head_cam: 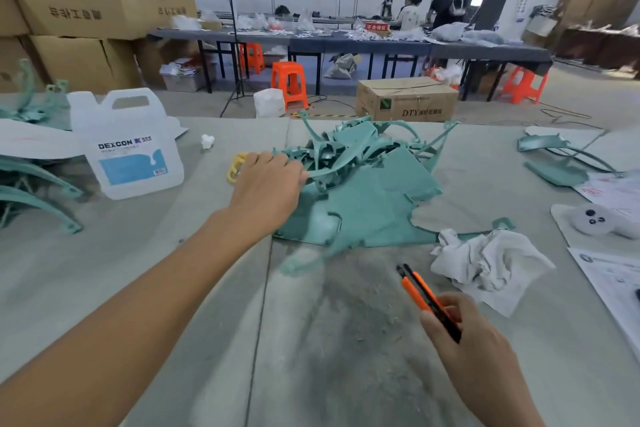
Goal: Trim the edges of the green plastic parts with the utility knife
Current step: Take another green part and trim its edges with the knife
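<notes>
1. The left hand reaches out over the grey felt-covered table, back of the hand up, fingers bent down onto the left edge of the pile of teal-green plastic parts. A thin green strip runs out from under the fingertips; I cannot tell whether the fingers grip it or only rest on it.
2. The right hand is closed round the orange and black utility knife, pinching its rear half. The knife's front end points away and to the left, near the table's front and apart from the pile.
3. The pile sits at the middle of the table: flat green panels underneath, curved thin strips and ribbed pieces tangled on top.
4. More green curved parts lie at the far left, and 2 or so green pieces lie at the far right, well apart from the pile.
5. A crumpled white cloth lies just right of the knife, touching the pile's near right corner.
6. A translucent white plastic jug with a blue DEXCON label stands left of the left hand.
7. A yellow plastic ring-shaped item lies just beside the left hand, partly hidden by it.
8. A small white plush toy and printed paper sheets lie at the right edge.
9. Grey-green dust and shavings cover the table between the arms.
</notes>
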